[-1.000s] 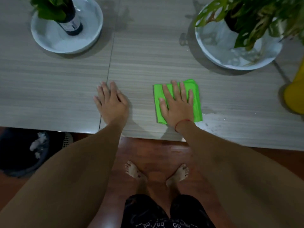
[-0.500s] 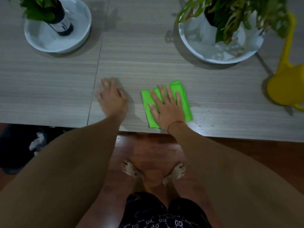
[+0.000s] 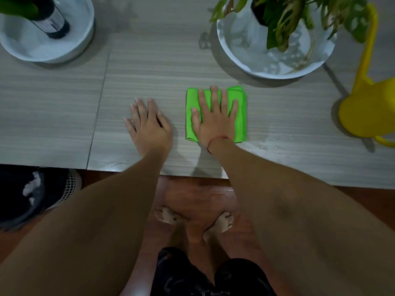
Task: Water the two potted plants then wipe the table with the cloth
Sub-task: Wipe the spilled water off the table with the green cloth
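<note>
A folded green cloth lies on the grey wood-grain table, a little in from the near edge. My right hand presses flat on it with fingers spread. Beside it, my left hand rests flat and empty on the bare table. One plant stands in a dark bottle inside a white bowl at the far left. The other, a leafy plant, sits in a white bowl at the far right.
A yellow watering can stands at the right edge of the table. A wet smear shows on the table right of the cloth. Under the table at the left is a dark bin. My bare feet stand on a brown floor.
My right hand slid the cloth toward the near edge, then back away from it. My left hand stayed flat on the table. The view shifted.
</note>
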The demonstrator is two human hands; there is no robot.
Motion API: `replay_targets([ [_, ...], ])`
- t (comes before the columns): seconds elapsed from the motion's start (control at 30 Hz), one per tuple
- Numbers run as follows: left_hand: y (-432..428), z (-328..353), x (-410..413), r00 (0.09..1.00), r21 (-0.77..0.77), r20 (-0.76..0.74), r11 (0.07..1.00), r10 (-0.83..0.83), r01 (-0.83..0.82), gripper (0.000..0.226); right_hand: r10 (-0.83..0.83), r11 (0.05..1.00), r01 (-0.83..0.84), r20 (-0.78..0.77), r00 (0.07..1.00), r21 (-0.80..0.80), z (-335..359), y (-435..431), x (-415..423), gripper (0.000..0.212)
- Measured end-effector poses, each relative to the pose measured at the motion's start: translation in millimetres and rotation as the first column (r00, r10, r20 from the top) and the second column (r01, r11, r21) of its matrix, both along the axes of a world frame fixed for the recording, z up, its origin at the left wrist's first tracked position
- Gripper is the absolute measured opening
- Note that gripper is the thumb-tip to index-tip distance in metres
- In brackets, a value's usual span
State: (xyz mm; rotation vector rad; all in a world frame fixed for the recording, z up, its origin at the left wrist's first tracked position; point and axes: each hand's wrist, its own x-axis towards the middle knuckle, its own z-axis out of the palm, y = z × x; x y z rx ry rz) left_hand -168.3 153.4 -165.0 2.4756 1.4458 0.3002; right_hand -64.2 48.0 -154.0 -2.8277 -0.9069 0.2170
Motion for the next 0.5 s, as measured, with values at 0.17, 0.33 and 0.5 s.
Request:
replay_targets([
  [0.17, -3.2, 1.0, 0.0, 1.000, -0.008, -0.027, 1.000, -0.011, 0.011, 0.051, 0.125, 0.992, -0.125, -0.007, 0.992, 0.027, -2.1, -19.8, -21.2, 0.058],
  [0.33, -10.8, 13.8, 7.9, 0.991, -0.022, -0.076, 0.994, -0.108, 0.107, 0.052, 0.137, 0.990, -0.137, -0.004, 0.991, 0.022, -1.0, -97.8, -17.2, 0.060],
  [0.5, -69.5, 13.7, 50.5, 0.995, -0.034, -0.018, 0.995, -0.096, 0.096, 0.053, -0.060, 0.998, 0.060, 0.005, 0.998, -0.016, 8.0, -112.8, 26.6, 0.058],
])
